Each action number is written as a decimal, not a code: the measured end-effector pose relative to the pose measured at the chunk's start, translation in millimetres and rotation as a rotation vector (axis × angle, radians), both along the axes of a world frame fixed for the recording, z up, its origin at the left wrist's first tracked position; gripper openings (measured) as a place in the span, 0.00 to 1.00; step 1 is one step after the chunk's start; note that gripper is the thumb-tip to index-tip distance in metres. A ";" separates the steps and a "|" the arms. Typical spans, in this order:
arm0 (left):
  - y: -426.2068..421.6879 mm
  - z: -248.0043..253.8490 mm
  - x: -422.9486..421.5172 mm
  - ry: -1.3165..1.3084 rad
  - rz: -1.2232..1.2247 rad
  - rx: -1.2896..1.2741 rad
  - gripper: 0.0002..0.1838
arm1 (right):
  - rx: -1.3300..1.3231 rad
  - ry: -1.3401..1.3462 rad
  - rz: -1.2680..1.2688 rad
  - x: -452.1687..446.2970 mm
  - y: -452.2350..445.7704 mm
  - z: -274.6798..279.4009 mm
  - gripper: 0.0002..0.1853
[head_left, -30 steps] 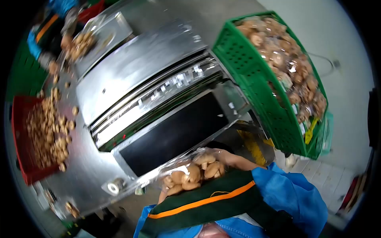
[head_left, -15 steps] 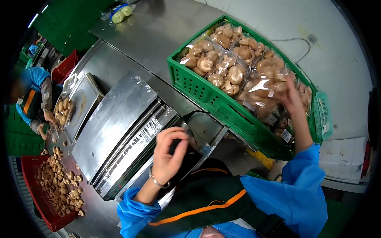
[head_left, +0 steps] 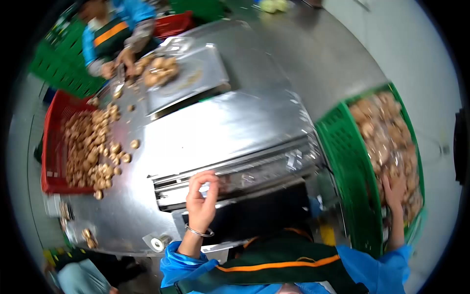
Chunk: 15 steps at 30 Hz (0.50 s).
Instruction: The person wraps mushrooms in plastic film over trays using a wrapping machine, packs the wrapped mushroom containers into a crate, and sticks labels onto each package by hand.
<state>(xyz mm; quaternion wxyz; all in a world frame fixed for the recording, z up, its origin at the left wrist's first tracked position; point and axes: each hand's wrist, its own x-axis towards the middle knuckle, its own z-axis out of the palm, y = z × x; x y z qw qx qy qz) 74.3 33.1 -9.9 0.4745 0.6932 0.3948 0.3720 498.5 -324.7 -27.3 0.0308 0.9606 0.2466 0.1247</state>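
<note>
My left hand (head_left: 201, 198), with a bracelet at the wrist, is raised over the front edge of the metal wrapping machine (head_left: 220, 132). Its fingers are curled, and whether they pinch anything is too small to see. At the right, my right hand (head_left: 394, 190) lies with fingers spread on the bagged mushrooms (head_left: 384, 130) in the green crate (head_left: 350, 186). Those packs are blurred. A dark plate (head_left: 264, 208) forms the machine's near side.
A red crate (head_left: 51, 142) spills loose mushrooms (head_left: 90, 152) onto the metal table at the left. A co-worker (head_left: 115, 36) handles mushrooms beside a tray (head_left: 200, 78) at the upper left. A tape roll (head_left: 157, 244) sits near the front edge. Another person's leg (head_left: 83, 277) shows lower left.
The view has swung left, so the green crate now appears farther right and lower. My right hand rests lower on the packs; my left hand remains raised by the machine.
</note>
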 end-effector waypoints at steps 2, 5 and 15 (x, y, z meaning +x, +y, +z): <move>17.0 5.8 -21.0 -0.015 0.069 0.075 0.05 | -0.076 -0.201 0.161 -0.3 58.1 42.5 0.36; 36.8 15.7 -58.3 0.039 0.191 0.116 0.05 | 0.694 0.377 0.732 -62.5 233.4 95.2 0.26; 18.1 -9.5 -175.5 0.211 0.515 -0.018 0.05 | 0.813 1.585 0.377 -240.7 740.8 -51.4 0.20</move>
